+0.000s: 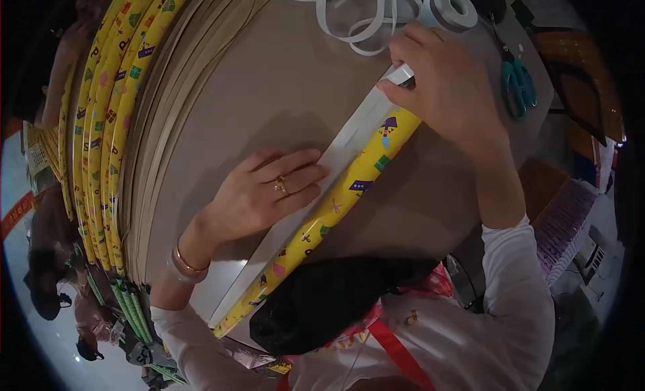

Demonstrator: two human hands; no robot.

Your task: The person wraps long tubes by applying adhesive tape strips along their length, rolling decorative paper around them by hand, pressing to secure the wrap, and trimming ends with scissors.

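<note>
A yellow wrapping paper roll [336, 203] with colourful printed motifs lies slantwise across the table in front of me. A white sheet [349, 139] runs along its far side. My right hand [440, 82] is closed around the roll's upper end, its thumb at a shiny white piece [401, 74] there. Lying flat, my left hand [269, 189] has its fingers stretched over the white sheet near the middle. A roll of white tape [457, 8] stands just beyond my right hand, with loose white strips [359, 35] beside it.
Teal-handled scissors [517, 89] lie at the right of the table [269, 75]. Several yellow patterned rolls [101, 136] and a stack of long brown sheets [175, 89] line the left side. Green rolls [131, 307] and other people [94, 317] show at the lower left.
</note>
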